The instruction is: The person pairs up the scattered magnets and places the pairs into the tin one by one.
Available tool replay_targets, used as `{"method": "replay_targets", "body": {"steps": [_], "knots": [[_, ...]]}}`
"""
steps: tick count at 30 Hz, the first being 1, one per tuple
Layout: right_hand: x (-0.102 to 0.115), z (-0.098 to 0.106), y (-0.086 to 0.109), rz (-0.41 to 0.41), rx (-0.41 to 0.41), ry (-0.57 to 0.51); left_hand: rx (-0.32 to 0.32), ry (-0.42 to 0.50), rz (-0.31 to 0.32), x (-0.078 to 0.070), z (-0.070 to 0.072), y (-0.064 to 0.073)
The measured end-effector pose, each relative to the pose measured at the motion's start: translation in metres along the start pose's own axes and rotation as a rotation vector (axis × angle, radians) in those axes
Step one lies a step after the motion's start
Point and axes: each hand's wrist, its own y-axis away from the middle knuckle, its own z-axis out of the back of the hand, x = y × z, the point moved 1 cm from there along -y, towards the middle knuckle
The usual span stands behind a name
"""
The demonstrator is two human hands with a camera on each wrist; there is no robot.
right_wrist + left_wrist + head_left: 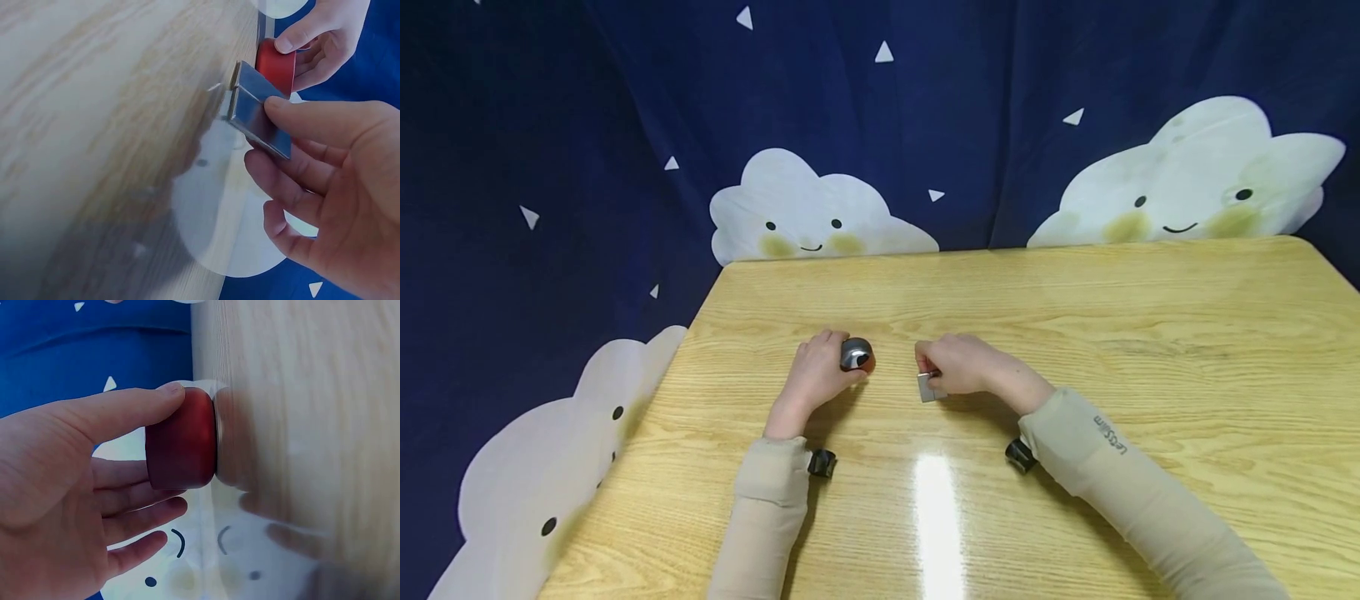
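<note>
A small red cylinder [184,440] with rounded edges shows a shiny dark metal top [854,353] in the head view. My left hand [820,371] grips it between thumb and fingers, and its lower end appears to touch the tabletop. To its right, my right hand [966,364] pinches a flat silver rectangular piece [253,109], with the thumb on one face and fingers behind. A seam crosses this piece near one end; part of it is hidden by the thumb. The two things are apart, a short way from each other.
The light wooden table [1112,333] runs back to a dark blue curtain [985,100] printed with white clouds and triangles. A bright light reflection lies on the wood near the front. Black wrist cameras [822,463] are strapped over both sleeves.
</note>
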Motion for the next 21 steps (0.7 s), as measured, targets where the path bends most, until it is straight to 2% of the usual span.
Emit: {"method": "replay_targets", "body": {"steps": [8,15,21], "knots": [[0.002,0.000,-0.001,0.015,-0.008,0.024,0.015,0.024,0.007,0.000,0.000,0.000],[0.004,0.002,-0.004,0.051,-0.096,0.036,0.017,0.078,0.002,0.002,-0.001,-0.001],[0.005,0.003,-0.012,0.023,-0.123,0.005,0.001,0.148,-0.016,0.008,-0.005,-0.003]]}}
